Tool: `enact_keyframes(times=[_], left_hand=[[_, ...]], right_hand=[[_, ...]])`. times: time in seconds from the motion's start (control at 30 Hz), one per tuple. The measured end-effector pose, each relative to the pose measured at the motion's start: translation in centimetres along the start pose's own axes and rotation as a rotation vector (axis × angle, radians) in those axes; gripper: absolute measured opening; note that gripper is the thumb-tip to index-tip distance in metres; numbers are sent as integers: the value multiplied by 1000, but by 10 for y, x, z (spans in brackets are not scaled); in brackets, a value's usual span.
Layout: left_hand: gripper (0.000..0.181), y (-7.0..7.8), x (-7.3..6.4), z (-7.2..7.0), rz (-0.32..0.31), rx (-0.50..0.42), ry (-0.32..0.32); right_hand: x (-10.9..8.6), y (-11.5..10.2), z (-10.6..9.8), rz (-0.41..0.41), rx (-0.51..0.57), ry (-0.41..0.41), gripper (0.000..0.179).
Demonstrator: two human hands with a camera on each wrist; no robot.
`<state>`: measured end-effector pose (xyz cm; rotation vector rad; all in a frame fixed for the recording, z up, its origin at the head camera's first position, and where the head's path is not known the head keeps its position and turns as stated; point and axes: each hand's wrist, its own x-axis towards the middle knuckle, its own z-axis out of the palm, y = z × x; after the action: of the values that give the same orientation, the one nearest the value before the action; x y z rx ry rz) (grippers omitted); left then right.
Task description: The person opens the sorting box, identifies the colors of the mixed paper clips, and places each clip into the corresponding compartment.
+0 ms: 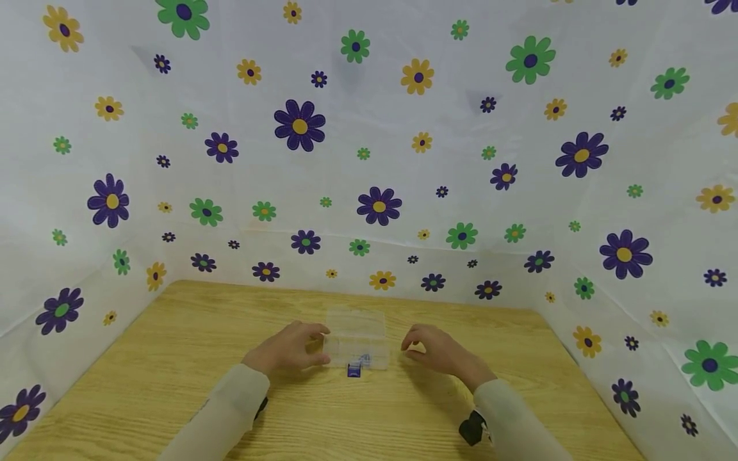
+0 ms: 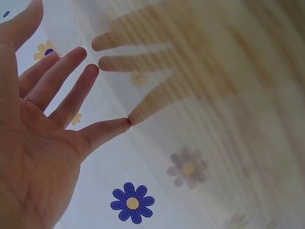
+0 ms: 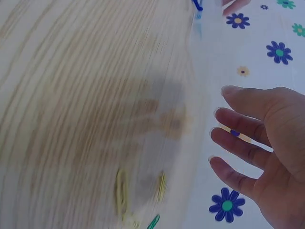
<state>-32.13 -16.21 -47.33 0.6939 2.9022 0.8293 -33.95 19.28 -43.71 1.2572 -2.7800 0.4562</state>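
Note:
A clear plastic box (image 1: 355, 349) stands on the table with its lid (image 1: 355, 320) raised at the back. Some light-blue pieces (image 1: 363, 360) show at its front, too small to make out. Just before it lies a small dark-blue squarish piece (image 1: 354, 371). My left hand (image 1: 294, 346) is at the box's left side, thumb and fingers spread; whether they touch the box cannot be told. In the left wrist view its little fingertip (image 2: 127, 122) meets the shiny tabletop. To the right of the box, my right hand (image 1: 435, 349) is loosely bent and holds nothing.
Yellow paper clips (image 3: 121, 193) and a green one (image 3: 153, 222) lie on the wood-grain table (image 1: 323, 422) near my right hand. A white cloth (image 1: 369, 173) with printed flowers encloses the table at the back and sides.

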Motion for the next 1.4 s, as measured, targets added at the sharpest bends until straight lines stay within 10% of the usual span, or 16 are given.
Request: enact_keyframes(times=[1.4], left_hand=[[64, 0, -2, -1, 0, -21, -4]], right_hand=[[-46, 52, -2, 208, 41, -24, 9]])
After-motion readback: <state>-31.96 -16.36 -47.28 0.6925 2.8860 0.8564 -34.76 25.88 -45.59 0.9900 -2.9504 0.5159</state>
